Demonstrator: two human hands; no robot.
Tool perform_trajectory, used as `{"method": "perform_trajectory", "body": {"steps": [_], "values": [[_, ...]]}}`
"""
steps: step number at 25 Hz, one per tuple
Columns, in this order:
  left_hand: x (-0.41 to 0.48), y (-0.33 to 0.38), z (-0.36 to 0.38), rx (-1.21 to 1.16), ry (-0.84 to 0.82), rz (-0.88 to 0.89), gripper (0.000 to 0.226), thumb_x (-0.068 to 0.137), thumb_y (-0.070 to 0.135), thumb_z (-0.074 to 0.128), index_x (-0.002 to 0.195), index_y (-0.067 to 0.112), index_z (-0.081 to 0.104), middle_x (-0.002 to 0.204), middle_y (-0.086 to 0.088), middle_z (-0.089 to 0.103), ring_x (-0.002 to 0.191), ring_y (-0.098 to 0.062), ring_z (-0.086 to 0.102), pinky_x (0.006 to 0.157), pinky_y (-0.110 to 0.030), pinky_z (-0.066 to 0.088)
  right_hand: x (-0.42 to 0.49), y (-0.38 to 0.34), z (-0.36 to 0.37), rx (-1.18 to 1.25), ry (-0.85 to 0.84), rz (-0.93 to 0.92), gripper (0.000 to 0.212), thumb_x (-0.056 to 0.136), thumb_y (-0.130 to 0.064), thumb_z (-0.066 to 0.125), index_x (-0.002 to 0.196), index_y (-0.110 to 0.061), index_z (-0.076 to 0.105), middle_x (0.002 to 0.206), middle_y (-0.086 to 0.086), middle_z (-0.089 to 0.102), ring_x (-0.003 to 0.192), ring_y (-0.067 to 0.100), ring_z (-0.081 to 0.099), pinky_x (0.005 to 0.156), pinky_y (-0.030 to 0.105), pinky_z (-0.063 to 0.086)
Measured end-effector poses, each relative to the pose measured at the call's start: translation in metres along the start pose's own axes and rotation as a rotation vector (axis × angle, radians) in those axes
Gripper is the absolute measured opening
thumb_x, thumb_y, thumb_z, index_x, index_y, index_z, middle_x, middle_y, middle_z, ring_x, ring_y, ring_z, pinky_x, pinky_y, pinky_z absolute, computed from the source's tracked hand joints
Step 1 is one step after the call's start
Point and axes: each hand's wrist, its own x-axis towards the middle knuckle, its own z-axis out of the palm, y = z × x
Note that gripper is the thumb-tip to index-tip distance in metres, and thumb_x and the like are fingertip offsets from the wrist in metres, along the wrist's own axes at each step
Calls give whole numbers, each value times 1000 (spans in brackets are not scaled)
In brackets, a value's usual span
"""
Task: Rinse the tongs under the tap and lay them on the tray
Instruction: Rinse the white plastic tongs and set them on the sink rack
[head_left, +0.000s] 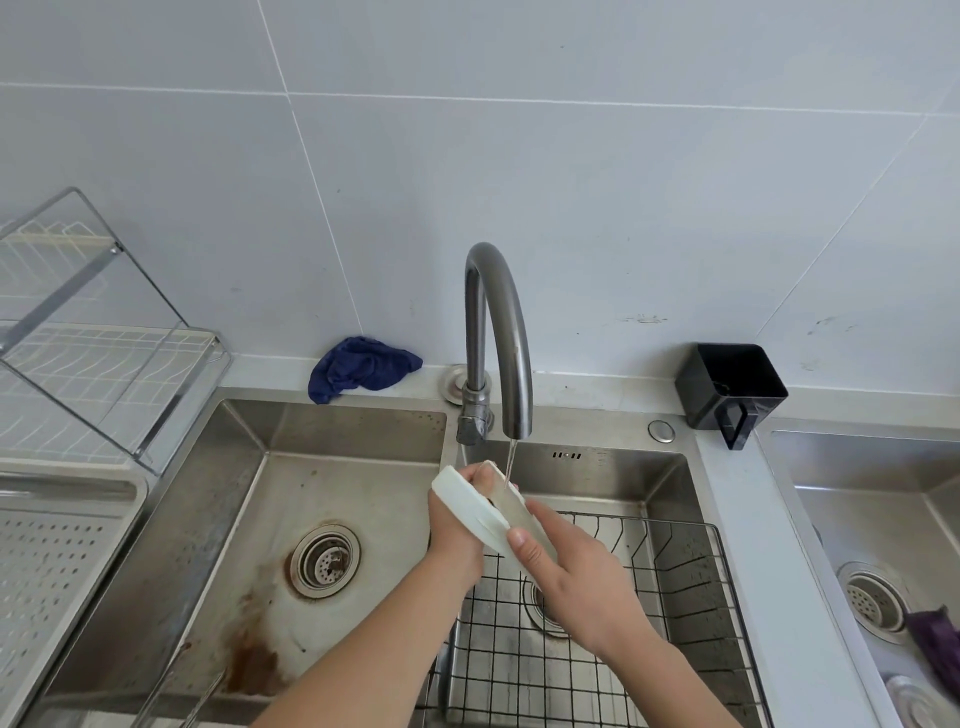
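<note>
Tiled wall (623, 156) behind a steel double sink (363, 441), as I see it from the head camera. At far left stands a wire dish rack (88, 364) and, below it, the perforated tray (57, 561), well apart from the hands. A wire basket (597, 649) sits in the right basin. The curved tap (501, 322) rises between the two basins, its spout over the right one. The left hand (457, 530) curls its fingers round the upper end of the white tongs (478, 512); the right hand (576, 571) pinches the lower end between thumb and fingers. I read the tongs as held tilted above the divide between the basins, just under the spout. A black container (730, 387) and a blue cloth (358, 366) lie on the ledge on either side of the tap. A thin water stream (511, 462) falls onto the tongs.
</note>
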Motion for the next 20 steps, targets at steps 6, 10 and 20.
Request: {"method": "perform_trajectory", "body": {"steps": [6,10,20], "values": [[4,-2,-2,-168,-206,-144,17,81,-1,74,86,15,75,91,-19,72,67,-26,68,59,-32,56,-5,-1,4,46,43,63,85,83,-88,22,150,-40,40,125,-13,65,102,6,61,85,30,47],[0,-10,-2,-70,-36,-126,10,88,6,72,97,9,70,76,-14,76,65,-29,67,54,-30,54,-7,4,7,368,-18,210,40,94,-72,40,122,-51,60,83,-11,73,69,10,68,60,30,52],[-38,14,-46,-324,-162,-233,81,88,78,30,127,15,63,123,-17,72,116,-32,68,103,-52,48,56,7,43,554,70,341,13,93,-7,50,95,-15,61,65,-1,69,45,11,62,44,27,51]]}}
